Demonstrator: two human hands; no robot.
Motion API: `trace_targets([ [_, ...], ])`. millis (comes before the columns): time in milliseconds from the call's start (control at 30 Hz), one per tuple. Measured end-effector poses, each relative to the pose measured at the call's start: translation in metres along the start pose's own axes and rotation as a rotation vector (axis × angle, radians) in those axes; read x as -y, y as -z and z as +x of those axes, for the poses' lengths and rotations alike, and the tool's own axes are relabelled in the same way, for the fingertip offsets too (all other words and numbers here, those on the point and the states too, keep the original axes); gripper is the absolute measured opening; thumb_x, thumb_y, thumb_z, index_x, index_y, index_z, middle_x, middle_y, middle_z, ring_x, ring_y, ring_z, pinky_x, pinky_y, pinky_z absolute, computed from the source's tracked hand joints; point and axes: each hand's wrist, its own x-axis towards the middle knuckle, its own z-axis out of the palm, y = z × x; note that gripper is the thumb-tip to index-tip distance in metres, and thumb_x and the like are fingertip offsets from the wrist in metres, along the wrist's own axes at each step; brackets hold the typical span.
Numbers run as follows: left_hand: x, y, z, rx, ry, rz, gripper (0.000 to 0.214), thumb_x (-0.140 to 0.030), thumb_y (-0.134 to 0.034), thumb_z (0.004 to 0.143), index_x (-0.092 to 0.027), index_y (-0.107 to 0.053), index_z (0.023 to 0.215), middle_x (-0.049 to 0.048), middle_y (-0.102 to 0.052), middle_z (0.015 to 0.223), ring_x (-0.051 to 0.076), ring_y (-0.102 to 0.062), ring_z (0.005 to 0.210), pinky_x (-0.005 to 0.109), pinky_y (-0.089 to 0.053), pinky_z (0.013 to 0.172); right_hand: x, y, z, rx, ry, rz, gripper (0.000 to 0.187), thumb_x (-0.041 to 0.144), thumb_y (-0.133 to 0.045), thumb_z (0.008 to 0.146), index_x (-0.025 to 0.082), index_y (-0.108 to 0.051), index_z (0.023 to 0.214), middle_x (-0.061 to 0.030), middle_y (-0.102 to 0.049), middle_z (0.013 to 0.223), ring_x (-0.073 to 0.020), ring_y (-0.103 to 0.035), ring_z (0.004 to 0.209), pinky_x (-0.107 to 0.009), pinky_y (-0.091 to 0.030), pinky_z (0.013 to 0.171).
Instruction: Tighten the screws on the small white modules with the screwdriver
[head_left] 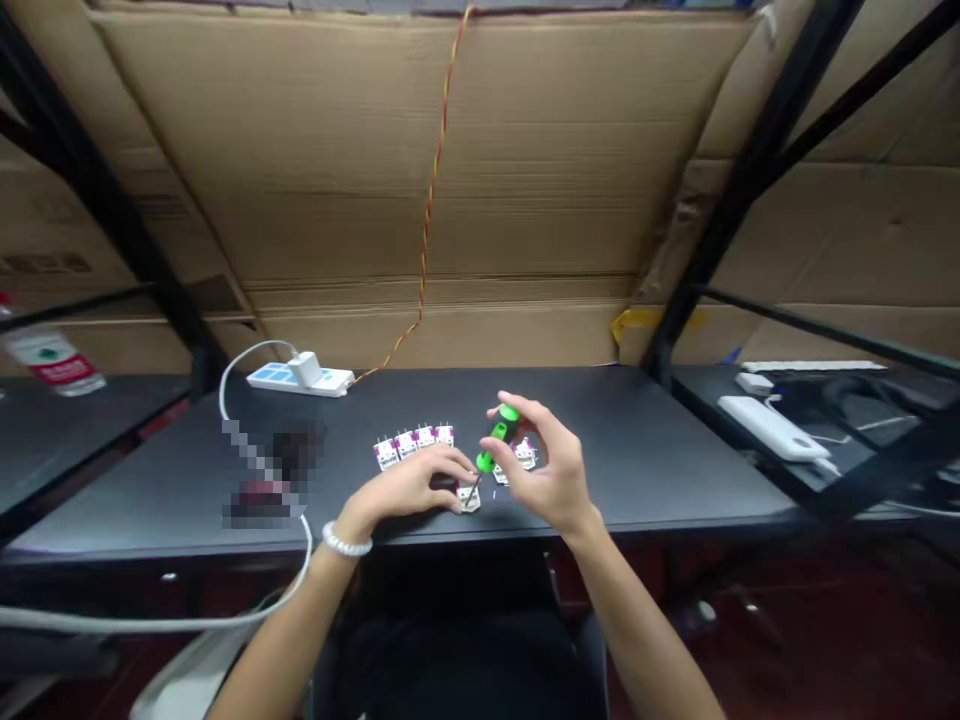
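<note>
Right hand (551,465): fingers closed on screwdriver (501,430), shaft slanting down-left to module (473,503) | Left hand (412,481): nearer, at module's left; whether gripping, cannot tell.

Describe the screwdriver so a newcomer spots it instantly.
Start at the black tabletop below the cardboard panel. Near its front edge, the right hand grips the screwdriver, its shaft slanting down to a small white part. The bright green and black handle sets it apart from the white and purple parts nearby.
</note>
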Motion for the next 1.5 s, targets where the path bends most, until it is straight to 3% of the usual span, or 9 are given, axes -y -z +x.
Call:
trace_targets([
  [433, 0.005, -0.001, 0.001, 0.034, 0.028, -0.044, 0.031, -0.033, -0.093, 0.086, -0.027, -0.085, 0.116, 0.0072, -0.078, 0.129, 0.028, -0.069, 0.125, 0.043, -0.048, 0.118, -0.002, -0.002, -0.001, -0.006, 0.018, -0.031, 0.046, 0.026, -0.079, 0.097, 0.025, -0.064, 0.140, -0.0074, -0.079, 0.108, -0.0195, -0.075, 0.084, -0.035, -0.064, 0.078],
  [633, 0.004, -0.002, 0.000, 0.007, 0.054, -0.030, 0.027, -0.035, -0.093, 0.086, -0.026, -0.086, 0.110, 0.0072, -0.077, 0.128, 0.027, -0.070, 0.121, 0.040, -0.052, 0.111, 0.004, -0.004, 0.000, -0.008, 0.051, -0.029, 0.044, 0.025, -0.079, 0.096, 0.027, -0.066, 0.137, -0.0048, -0.075, 0.104, -0.0173, -0.069, 0.078, -0.032, -0.062, 0.071],
  [833, 0.006, 0.000, 0.001, 0.010, 0.028, -0.042, 0.021, -0.038, -0.088, 0.090, -0.025, -0.087, 0.107, 0.0064, -0.080, 0.116, 0.026, -0.072, 0.111, 0.039, -0.053, 0.108, 0.022, 0.000, 0.001, 0.058, 0.056, -0.042, 0.040, 0.013, -0.059, 0.101, 0.024, -0.066, 0.138, -0.0117, -0.064, 0.122, -0.0219, -0.072, 0.105, -0.038, -0.064, 0.091],
  [967, 0.005, 0.001, 0.001, 0.016, 0.030, -0.051, 0.021, -0.037, -0.089, 0.090, -0.026, -0.087, 0.108, 0.0062, -0.082, 0.113, 0.026, -0.073, 0.109, 0.038, -0.055, 0.104, 0.025, 0.000, 0.001, 0.066, 0.063, -0.055, 0.043, 0.012, -0.057, 0.101, 0.025, -0.064, 0.141, -0.0115, -0.065, 0.121, -0.0229, -0.070, 0.108, -0.038, -0.064, 0.091],
  [1267, 0.007, -0.001, 0.000, 0.033, -0.029, -0.095, 0.023, -0.020, -0.085, 0.092, -0.025, -0.086, 0.114, 0.0069, -0.083, 0.120, 0.025, -0.075, 0.115, 0.039, -0.054, 0.110, 0.018, -0.002, 0.003, -0.110, 0.014, -0.061, 0.029, 0.020, -0.085, 0.089, 0.026, -0.076, 0.116, -0.0036, -0.064, 0.101, -0.0176, -0.066, 0.084, -0.032, -0.060, 0.073],
  [1400, 0.007, 0.000, 0.001, 0.044, -0.042, -0.094, 0.022, -0.022, -0.084, 0.093, -0.024, -0.086, 0.114, 0.0081, -0.082, 0.119, 0.025, -0.075, 0.113, 0.038, -0.054, 0.108, 0.022, 0.005, 0.003, 0.008, -0.063, 0.047, 0.037, 0.017, -0.072, 0.099, 0.029, -0.072, 0.135, -0.0056, -0.073, 0.111, -0.0190, -0.073, 0.097, -0.034, -0.063, 0.087],
  [1500, 0.007, 0.000, 0.001, 0.045, -0.042, -0.094, 0.021, -0.023, -0.085, 0.093, -0.024, -0.086, 0.114, 0.0084, -0.082, 0.118, 0.025, -0.075, 0.112, 0.038, -0.054, 0.107, 0.029, 0.013, 0.002, 0.158, -0.083, 0.116, 0.049, 0.014, -0.058, 0.106, 0.030, -0.059, 0.152, -0.0079, -0.076, 0.124, -0.0207, -0.074, 0.114, -0.038, -0.063, 0.099],
])
